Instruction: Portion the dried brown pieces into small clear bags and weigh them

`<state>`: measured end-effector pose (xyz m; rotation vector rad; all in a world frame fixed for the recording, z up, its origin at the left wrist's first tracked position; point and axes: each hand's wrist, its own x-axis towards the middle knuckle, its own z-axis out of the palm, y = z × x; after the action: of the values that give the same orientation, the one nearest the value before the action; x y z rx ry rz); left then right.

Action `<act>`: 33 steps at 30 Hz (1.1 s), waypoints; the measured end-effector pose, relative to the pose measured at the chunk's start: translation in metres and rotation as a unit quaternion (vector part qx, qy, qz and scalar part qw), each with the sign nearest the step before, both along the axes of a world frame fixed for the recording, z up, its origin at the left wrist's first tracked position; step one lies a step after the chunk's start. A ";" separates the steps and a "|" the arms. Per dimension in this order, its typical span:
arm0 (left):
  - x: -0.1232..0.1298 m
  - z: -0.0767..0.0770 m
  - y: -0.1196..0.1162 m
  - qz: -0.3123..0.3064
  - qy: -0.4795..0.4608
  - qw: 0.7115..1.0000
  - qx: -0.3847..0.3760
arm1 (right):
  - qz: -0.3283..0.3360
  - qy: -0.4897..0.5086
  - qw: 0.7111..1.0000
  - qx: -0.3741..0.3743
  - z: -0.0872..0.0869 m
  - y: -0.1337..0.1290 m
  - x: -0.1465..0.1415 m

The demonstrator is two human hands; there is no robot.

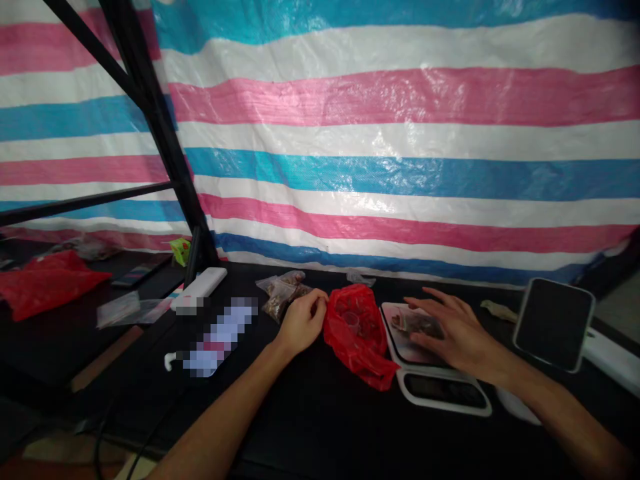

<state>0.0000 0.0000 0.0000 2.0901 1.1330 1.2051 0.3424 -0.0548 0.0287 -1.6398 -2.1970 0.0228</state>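
A small clear plastic bag of brownish pieces (417, 325) lies on a white digital scale (440, 390) under the right hand (450, 327), open and spread. The curled left hand (303, 322), its grasp unclear, touches a crumpled, glossy red plastic bag (357, 337).

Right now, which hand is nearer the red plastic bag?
Left. The left hand touches the red plastic bag; the right hand is apart, over a white digital scale.
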 end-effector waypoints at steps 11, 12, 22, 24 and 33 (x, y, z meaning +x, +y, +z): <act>0.002 -0.005 0.002 0.006 0.006 1.000 -0.006 | 0.143 0.021 0.989 -0.036 0.024 0.018 -0.061; 0.002 -0.005 0.002 0.008 0.006 1.000 -0.006 | 0.148 0.014 0.988 -0.033 0.025 0.019 -0.066; 0.001 -0.005 0.002 0.004 0.009 1.000 -0.012 | 0.150 0.020 0.988 -0.024 0.024 0.018 -0.083; 0.001 -0.006 0.002 0.005 0.009 1.000 -0.013 | 0.145 0.023 0.989 -0.018 0.024 0.016 -0.082; 0.001 -0.007 0.003 0.003 0.001 1.000 -0.013 | 0.135 0.052 0.989 -0.018 0.018 0.018 -0.081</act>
<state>0.0013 0.0029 -0.0065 2.0709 1.1497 1.1844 0.2610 -0.0367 0.0468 -1.3164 -2.3319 0.2196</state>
